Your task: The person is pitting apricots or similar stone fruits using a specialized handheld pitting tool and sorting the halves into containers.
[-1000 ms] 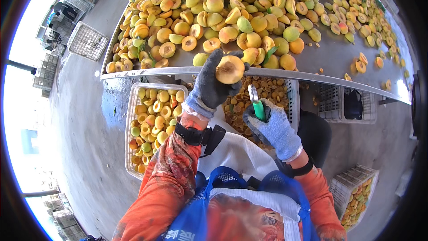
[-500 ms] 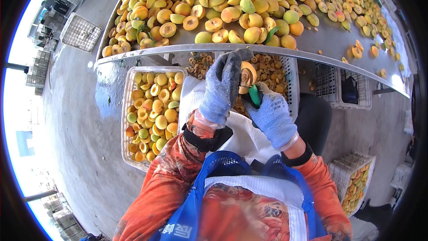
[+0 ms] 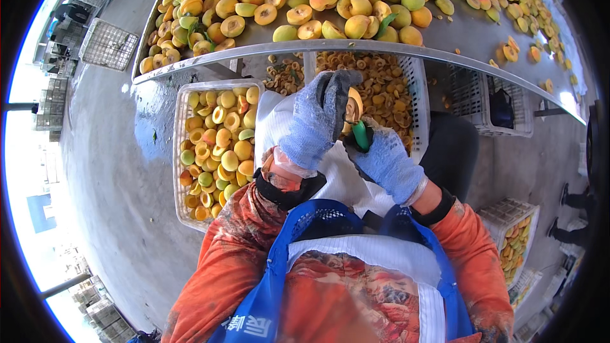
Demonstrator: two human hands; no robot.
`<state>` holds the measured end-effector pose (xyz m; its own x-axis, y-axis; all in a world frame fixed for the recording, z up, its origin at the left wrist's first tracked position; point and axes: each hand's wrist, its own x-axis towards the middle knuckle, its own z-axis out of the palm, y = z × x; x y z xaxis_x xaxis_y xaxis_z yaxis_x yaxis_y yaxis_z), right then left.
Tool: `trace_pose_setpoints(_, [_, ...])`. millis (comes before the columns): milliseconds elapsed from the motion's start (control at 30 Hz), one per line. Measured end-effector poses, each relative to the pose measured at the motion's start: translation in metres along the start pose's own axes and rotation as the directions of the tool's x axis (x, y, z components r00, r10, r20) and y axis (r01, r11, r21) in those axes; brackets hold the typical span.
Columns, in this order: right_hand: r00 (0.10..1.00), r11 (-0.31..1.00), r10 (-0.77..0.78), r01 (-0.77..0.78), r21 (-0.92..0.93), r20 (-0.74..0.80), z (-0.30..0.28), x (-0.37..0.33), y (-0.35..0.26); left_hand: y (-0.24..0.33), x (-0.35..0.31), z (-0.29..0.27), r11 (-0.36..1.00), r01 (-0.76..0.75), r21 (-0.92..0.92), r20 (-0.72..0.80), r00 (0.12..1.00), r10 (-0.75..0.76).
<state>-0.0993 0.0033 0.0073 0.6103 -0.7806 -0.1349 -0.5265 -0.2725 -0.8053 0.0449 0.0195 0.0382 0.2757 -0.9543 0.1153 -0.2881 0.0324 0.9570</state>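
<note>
My left hand (image 3: 319,114), in a blue-grey knit glove with darkened fingers, is closed around a halved yellow apricot (image 3: 353,105). Gloved the same way, my right hand (image 3: 383,159) grips a green-handled pitting knife (image 3: 361,134). Its working end meets the cut face of the apricot, partly hidden by the fruit and my fingers. Both hands are just in front of the metal table's near edge, above a crate of pit-bearing scraps and small cut pieces (image 3: 375,82). To the left of my left hand, a white crate (image 3: 180,171) holds smooth apricot halves (image 3: 219,146).
Apricot halves (image 3: 305,0) are heaped on the metal table (image 3: 445,57), with a few green leaves. White crates stand under the table (image 3: 508,111), at lower right (image 3: 508,213) and far left (image 3: 109,44). A person's dark-clothed legs (image 3: 575,202) show at the right.
Both hands stay together on the apricot and the knife, with the fruit turned slightly more edge-on. The whole view has shifted a little. A person's legs now show at the right.
</note>
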Motion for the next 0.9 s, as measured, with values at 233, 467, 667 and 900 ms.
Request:
trace_pose_setpoints(233, [0.911, 0.85, 0.261, -0.374, 0.371, 0.32, -0.017, -0.002, -0.031, -0.008, -0.002, -0.002, 0.995, -0.099, 0.023, -0.011, 0.995, 0.099])
trace_pose_setpoints(467, [0.816, 0.449, 0.282, -0.577, 0.682, 0.505, -0.014, -0.004, -0.035, -0.029, 0.002, 0.003, 0.974, -0.199, -0.103, -0.092, 0.977, 0.19])
trace_pose_setpoints(667, [0.814, 0.532, 0.25, -0.568, 0.628, 0.524, -0.02, 0.002, -0.03, -0.021, 0.017, 0.002, 0.912, 0.314, -0.265, 0.077, 0.95, -0.304])
trace_pose_setpoints(900, [0.759, 0.338, 0.124, -0.638, 0.692, 0.639, -0.03, -0.001, -0.033, -0.008, 0.027, -0.018, 0.99, 0.036, 0.135, 0.247, 0.967, -0.068])
